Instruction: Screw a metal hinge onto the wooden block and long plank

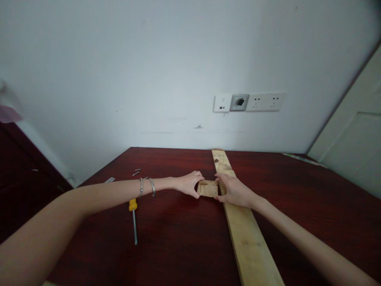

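A small wooden block [208,189] is held between my two hands, just left of a long wooden plank [253,238]. My left hand [187,184] grips the block's left end, thumb on the near side and fingers on the far side. At its right end, my right hand [235,190] pinches the block while reaching across the plank. Small dark dots show near the block's right end. To the left lies a screwdriver [133,218] with a yellow handle, partly under my left forearm.
Several screws or nails [136,173] lie beyond my left forearm on the dark red tabletop [178,246]. A wall with sockets [264,102] rises behind the table. A flat strip [303,159] rests at the far right edge, near a white door [357,119].
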`<state>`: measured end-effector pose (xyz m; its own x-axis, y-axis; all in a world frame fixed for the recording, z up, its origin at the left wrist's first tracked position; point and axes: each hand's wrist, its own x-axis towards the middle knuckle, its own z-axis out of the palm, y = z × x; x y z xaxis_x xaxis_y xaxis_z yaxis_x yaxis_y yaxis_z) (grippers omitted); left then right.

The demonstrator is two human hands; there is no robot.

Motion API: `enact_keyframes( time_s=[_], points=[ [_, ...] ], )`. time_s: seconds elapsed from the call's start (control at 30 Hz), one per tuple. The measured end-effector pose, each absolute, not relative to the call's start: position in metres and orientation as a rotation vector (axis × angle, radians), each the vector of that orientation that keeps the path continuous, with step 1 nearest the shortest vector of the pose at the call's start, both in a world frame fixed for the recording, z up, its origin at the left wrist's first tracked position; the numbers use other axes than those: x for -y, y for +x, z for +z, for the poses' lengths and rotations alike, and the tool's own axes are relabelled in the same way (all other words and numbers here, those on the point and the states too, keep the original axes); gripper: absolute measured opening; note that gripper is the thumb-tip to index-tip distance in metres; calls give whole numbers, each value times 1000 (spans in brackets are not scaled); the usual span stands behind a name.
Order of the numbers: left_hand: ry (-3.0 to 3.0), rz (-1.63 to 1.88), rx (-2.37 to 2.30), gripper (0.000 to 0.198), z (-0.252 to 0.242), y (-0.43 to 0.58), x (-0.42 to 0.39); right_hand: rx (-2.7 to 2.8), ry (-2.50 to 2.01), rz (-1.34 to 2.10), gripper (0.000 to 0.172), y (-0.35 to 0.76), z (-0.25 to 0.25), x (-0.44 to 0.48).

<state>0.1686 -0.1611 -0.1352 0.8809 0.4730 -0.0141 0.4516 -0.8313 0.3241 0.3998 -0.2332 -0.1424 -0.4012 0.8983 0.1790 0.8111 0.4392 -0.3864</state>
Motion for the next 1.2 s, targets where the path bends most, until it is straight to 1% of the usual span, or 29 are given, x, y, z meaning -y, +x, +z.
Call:
enact_keyframes(
  time_s=[0.2,0.3,0.4,0.5,0.6,0.73,0.93,1.2],
  points=[
    [2682,86,-705,60,-145,173,154,2348,-1466,352,75,401,-149,229],
    [2692,105,-676,61,-150,172,148,2355,-1392,365,78,407,-153,228],
    [2704,117,-644,59,-152,171,144,2298,-1390,294,82,418,-157,229],
    [2705,135,-636,56,-154,170,141,2148,-1601,189,85,428,-162,233],
    [2715,165,-631,54,-154,170,141,1972,-1822,236,87,435,-166,240],
    [2715,197,-628,52,-155,170,142,1907,-1899,416,79,439,-170,247],
    [2673,200,-642,54,-158,166,138,1952,-1855,424,64,442,-171,244],
    [2640,222,-645,59,-162,164,135,1965,-1869,394,60,439,-167,246]
  ],
)
